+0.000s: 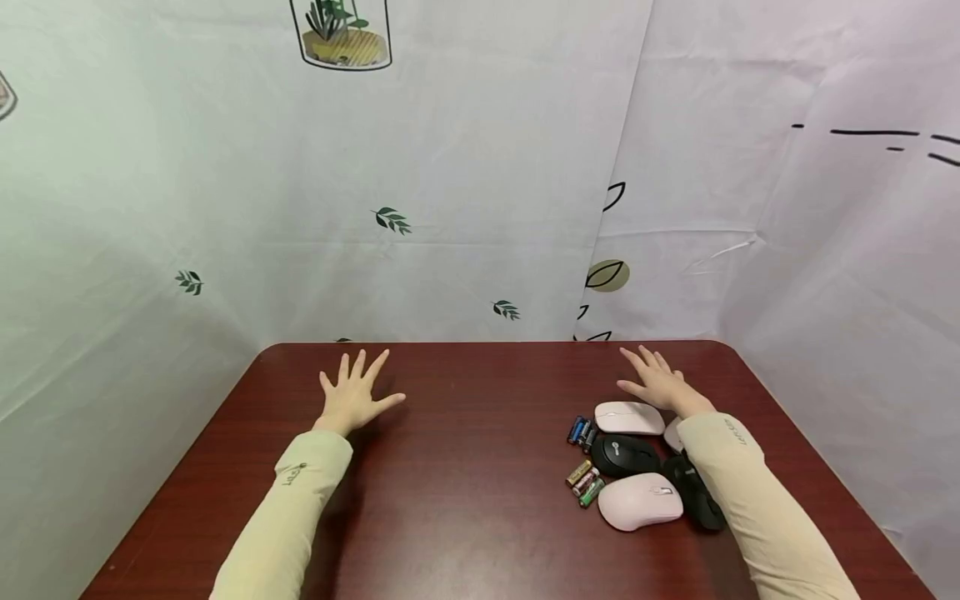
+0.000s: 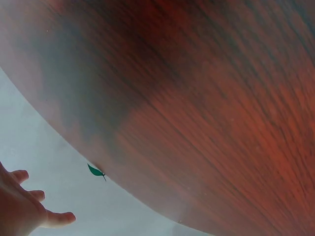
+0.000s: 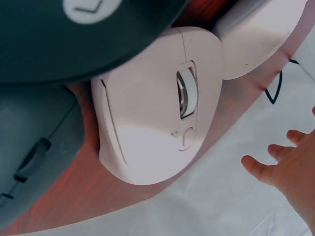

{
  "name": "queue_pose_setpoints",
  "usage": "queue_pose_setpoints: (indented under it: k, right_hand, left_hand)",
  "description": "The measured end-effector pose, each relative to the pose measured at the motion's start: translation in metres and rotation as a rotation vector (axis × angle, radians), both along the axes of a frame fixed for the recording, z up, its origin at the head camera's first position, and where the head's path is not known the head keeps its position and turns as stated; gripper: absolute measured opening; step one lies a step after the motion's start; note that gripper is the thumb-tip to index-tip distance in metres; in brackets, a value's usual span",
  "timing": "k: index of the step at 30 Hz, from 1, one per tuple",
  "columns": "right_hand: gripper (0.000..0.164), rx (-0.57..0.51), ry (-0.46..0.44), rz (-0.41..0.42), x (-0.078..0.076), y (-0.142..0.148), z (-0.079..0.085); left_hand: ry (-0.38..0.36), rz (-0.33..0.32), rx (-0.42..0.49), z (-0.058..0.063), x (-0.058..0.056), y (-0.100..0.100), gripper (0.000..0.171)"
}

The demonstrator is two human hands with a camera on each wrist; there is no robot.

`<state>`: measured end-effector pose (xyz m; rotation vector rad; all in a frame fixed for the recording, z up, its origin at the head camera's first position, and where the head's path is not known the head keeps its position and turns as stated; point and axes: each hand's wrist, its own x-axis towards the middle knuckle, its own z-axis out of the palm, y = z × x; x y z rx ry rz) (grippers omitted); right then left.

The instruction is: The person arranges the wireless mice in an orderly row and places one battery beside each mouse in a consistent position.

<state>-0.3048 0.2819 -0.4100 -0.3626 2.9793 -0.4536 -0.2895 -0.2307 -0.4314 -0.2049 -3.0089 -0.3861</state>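
My left hand (image 1: 351,402) is held over the left back part of the table, fingers spread wide and nothing in them. In the left wrist view its fingers (image 2: 61,219) show at the lower left corner. The right hand (image 1: 660,387), also spread and holding nothing, is just behind a group of computer mice. Nearest to it lies a white mouse (image 1: 628,417). In front of that are a black mouse (image 1: 625,455) and a pale pink mouse (image 1: 640,502). Another black mouse (image 1: 693,493) and a pale mouse (image 1: 673,435) are partly hidden by the right sleeve.
Left of the mice lie small batteries in two groups, blue and dark ones (image 1: 581,432) behind, gold, red and green ones (image 1: 585,483) in front. The dark red wooden table (image 1: 465,467) has rounded back corners. A white printed cloth (image 1: 465,167) hangs behind and at both sides.
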Motion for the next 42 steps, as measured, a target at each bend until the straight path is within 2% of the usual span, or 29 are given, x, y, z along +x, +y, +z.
queue_pose_setpoints:
  k: [17, 23, 31, 38, 42]
  right_hand:
    - [0.063, -0.009, 0.002, 0.082, -0.002, -0.001, 0.011]
    - [0.053, -0.048, 0.04, 0.187, -0.001, -0.005, 0.015]
    - [0.042, -0.053, 0.096, 0.319, 0.002, -0.014, 0.016]
    - [0.037, -0.048, 0.115, 0.351, 0.007, -0.016, 0.012]
    - [0.03, -0.032, 0.158, 0.403, 0.009, -0.017, 0.01]
  left_hand:
    - [0.043, -0.015, 0.02, 0.001, -0.007, 0.005, 0.086]
    - [0.11, -0.03, 0.032, 0.002, -0.004, 0.007, 0.081]
    - [0.159, -0.056, 0.044, 0.003, 0.001, 0.012, 0.075]
    - [0.162, -0.103, 0.051, 0.006, 0.009, 0.016, 0.064]
    - [0.187, -0.116, 0.046, 0.006, 0.012, 0.017, 0.064]
